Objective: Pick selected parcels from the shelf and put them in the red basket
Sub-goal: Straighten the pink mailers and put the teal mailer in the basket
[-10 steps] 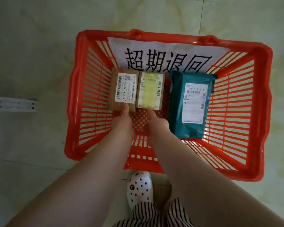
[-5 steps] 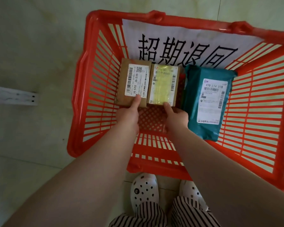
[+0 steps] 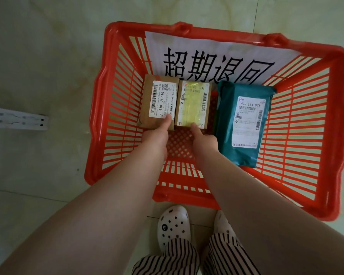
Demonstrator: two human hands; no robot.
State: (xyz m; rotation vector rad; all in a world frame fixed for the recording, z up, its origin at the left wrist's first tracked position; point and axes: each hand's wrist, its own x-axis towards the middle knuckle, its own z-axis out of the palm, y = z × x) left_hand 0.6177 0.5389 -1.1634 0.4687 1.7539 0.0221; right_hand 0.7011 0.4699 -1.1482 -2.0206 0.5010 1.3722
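Note:
The red basket [image 3: 115, 120] stands on the floor below me, with a white sheet of large black characters on its far wall. Three parcels lie side by side inside it. At the left is a brown box [image 3: 157, 104] labelled J6-S10; my left hand [image 3: 156, 135] grips its near edge, thumb on top. A second brown box [image 3: 194, 105] with a yellowish taped label is in the middle, and my right hand [image 3: 204, 138] grips its near edge the same way. A teal mailer bag [image 3: 243, 124] lies at the right, untouched.
The basket sits on pale floor tiles. A white metal shelf foot [image 3: 18, 121] lies on the floor to the left. My two white clogs [image 3: 173, 225] and striped trousers are just behind the basket's near rim.
The view has shifted and drawn closer to the basket. Both hands stay on the near edges of the two brown boxes, which keep their places.

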